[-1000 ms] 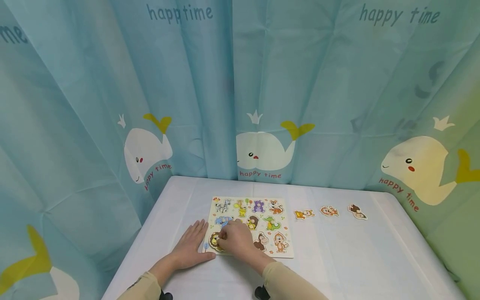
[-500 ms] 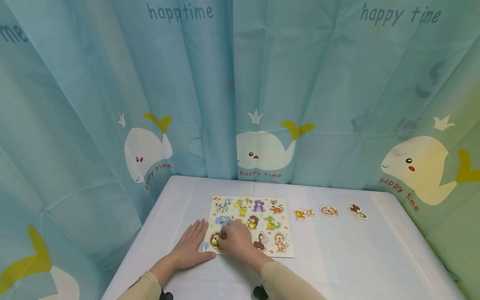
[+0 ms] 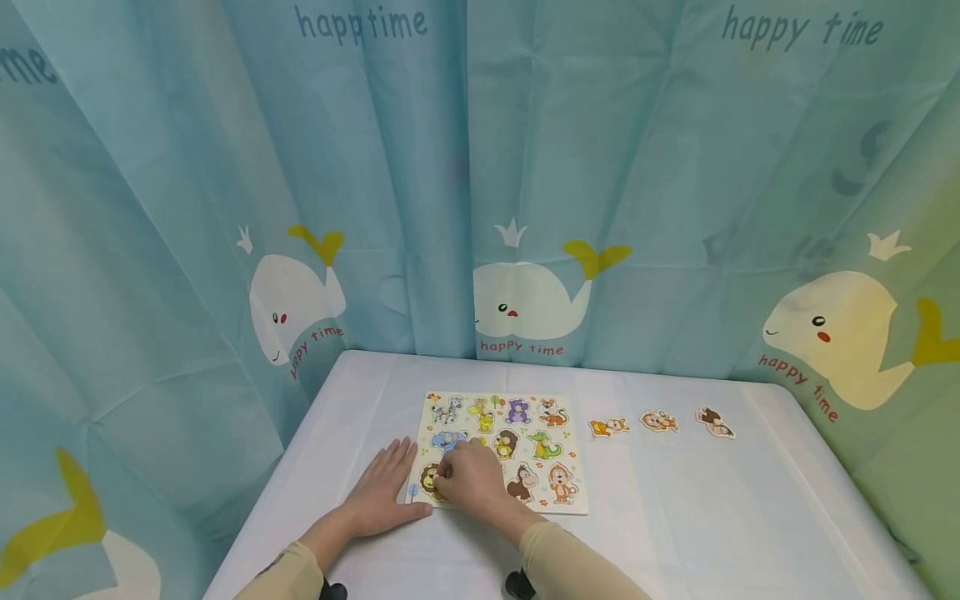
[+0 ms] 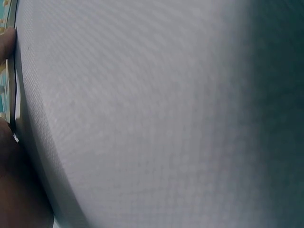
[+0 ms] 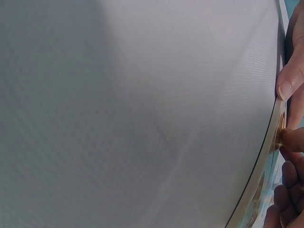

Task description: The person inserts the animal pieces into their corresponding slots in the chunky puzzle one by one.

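An animal puzzle board [image 3: 577,505] lies on the white table. My right hand [image 3: 474,479] is over its lower left part, thumb and curled fingers pinching the lion puzzle piece [image 3: 427,476], which sits at its spot in the near left corner. The hand hides part of the lion and the figures beside it. In the right wrist view, the thumb [image 5: 292,138] meets the piece close to the board's edge. Flat beside the board, my left hand [image 3: 377,492] has its fingers spread along the left side and its thumb at the near corner.
Right of the board, three loose animal pieces lie in a row: an orange one [image 3: 609,428], a monkey-like one [image 3: 659,422] and a brown one [image 3: 716,422]. A blue whale-print curtain [image 3: 420,275] stands behind the table [image 3: 712,517].
The lion piece, slightly raised and off its outline a second ago, now sits lower and lined up with it. Both hands have stayed nearly in place.
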### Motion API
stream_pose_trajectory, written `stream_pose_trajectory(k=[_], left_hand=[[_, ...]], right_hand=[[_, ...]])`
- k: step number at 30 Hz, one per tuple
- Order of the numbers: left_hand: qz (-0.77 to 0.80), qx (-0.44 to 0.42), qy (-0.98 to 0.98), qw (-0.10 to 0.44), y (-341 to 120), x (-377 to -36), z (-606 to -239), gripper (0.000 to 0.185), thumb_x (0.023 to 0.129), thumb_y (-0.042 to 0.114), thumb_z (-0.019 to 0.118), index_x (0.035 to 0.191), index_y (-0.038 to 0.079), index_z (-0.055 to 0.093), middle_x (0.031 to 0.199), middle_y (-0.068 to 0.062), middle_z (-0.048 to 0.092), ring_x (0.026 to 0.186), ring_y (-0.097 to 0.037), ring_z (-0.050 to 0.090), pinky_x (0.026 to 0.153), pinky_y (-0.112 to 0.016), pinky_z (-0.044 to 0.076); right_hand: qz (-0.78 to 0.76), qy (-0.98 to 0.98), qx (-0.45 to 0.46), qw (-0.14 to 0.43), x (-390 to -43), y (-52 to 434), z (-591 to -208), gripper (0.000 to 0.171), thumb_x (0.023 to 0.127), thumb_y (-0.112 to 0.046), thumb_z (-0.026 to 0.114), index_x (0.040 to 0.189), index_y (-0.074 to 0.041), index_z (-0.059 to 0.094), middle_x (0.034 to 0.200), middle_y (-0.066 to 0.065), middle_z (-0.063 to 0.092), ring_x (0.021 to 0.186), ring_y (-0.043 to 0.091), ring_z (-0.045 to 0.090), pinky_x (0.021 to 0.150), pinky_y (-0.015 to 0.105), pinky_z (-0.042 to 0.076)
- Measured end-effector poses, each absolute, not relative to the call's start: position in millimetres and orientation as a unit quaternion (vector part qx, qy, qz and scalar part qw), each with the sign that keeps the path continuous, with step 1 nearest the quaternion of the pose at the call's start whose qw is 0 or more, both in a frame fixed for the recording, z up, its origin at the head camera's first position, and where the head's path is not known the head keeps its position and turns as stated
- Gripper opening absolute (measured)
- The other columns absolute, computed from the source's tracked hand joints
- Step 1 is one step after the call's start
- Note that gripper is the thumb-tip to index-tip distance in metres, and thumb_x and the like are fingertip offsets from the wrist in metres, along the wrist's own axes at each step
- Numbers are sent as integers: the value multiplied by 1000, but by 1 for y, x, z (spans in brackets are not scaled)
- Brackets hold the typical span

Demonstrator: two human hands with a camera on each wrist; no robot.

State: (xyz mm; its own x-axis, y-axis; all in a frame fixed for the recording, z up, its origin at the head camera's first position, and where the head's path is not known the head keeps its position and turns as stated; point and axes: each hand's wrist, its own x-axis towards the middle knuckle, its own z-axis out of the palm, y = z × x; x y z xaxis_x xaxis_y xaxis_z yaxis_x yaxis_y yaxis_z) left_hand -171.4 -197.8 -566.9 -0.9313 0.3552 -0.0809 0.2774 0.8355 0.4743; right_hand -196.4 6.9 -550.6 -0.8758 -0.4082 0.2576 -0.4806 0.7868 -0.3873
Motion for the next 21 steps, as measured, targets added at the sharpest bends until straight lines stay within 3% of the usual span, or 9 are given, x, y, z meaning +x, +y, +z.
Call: stream_pose_trajectory(k=[21], left_hand=[[245, 164, 953, 74, -197, -171, -568, 108, 88, 67, 66, 160, -3, 26, 168, -21, 19, 155, -39, 11, 124, -57, 9]], right_hand=[[230, -945, 219, 79, -195, 7, -554, 13, 78, -30, 85, 70, -25, 76, 68, -17, 55, 66, 7, 41, 61, 25, 35]])
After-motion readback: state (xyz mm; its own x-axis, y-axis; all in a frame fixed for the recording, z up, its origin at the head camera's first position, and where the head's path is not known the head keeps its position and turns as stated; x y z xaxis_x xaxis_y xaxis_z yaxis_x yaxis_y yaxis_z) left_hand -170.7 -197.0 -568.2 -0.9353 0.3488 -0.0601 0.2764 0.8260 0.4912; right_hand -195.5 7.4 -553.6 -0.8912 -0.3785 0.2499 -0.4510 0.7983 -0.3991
